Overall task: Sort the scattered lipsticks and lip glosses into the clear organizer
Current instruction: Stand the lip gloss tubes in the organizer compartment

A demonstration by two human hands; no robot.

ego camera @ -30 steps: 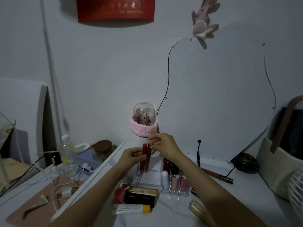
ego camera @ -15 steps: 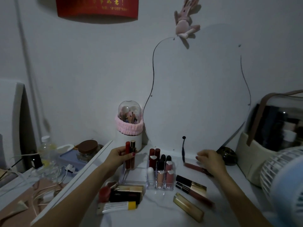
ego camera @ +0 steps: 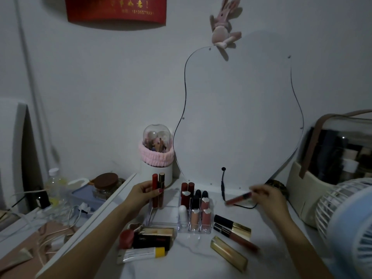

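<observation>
Left hand (ego camera: 144,195) grips 2 lip gloss tubes (ego camera: 158,191) upright, side by side, just left of the clear organizer (ego camera: 173,210) and above its wide open section. Right hand (ego camera: 266,196) pinches 1 reddish lip gloss (ego camera: 239,198) by its end, tube lying near-horizontal and blurred, low over the tabletop (ego camera: 191,258) right of the organizer. The 2 hands are well apart.

Organizer's right-hand slots already carry several upright lipsticks (ego camera: 194,206). Loose pieces not yet sorted: 2 black-and-gold glosses (ego camera: 231,228) and a gold tube (ego camera: 228,253) in front right, a boxed lipstick (ego camera: 154,239) and a white-yellow tube (ego camera: 141,254) in front left.

Handling, judged: tubes look light, rigid, smooth plastic, so slippery and prone to roll. Best held around the mid-body or cap with fingertips, lowered vertically into a slot. Thin clear walls may tip if knocked.
</observation>
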